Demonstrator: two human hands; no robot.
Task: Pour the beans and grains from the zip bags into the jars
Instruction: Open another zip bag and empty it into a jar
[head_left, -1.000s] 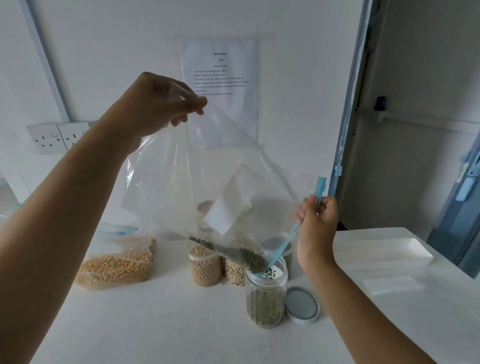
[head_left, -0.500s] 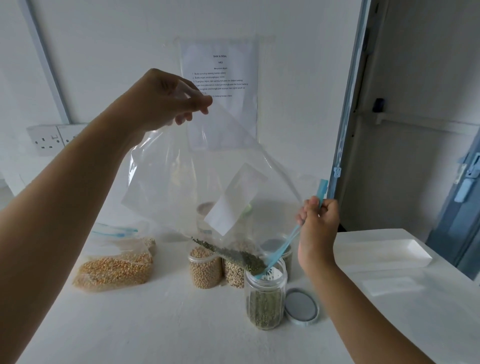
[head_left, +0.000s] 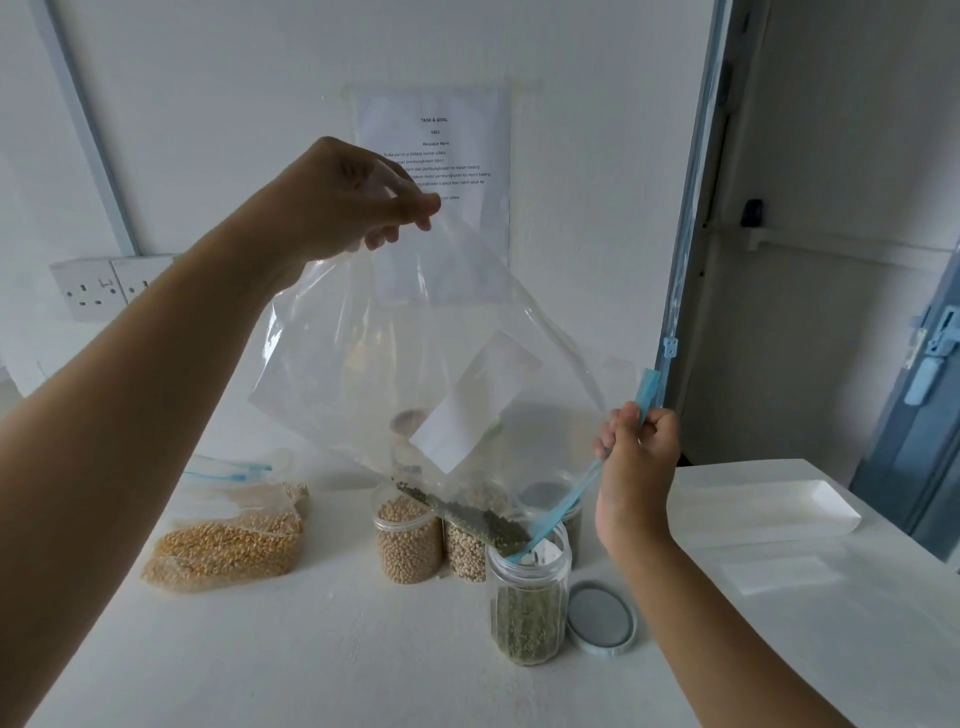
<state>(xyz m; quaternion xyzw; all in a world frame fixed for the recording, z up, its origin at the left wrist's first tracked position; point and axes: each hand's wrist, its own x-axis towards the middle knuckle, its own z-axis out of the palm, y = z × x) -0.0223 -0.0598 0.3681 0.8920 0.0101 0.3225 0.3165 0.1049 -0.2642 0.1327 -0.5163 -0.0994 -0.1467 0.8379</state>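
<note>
White bench (head_left: 311, 649). Zip bag (head_left: 395, 338) slanting 11 to 5 o'clock, mouth over jar (head_left: 527, 608). Left hand (head_left: 343, 197) pinching high corner; right hand (head_left: 636, 457), nearer jar, gripping zip strip (head_left: 571, 499).

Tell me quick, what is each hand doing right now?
Left hand: pinches the raised corner of the clear zip bag.
Right hand: grips the bag's blue zip strip above the open jar.

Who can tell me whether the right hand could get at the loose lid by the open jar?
Probably, once freed: the right hand pinches the blue zip strip, but the lid lies uncovered beneath it.
</note>
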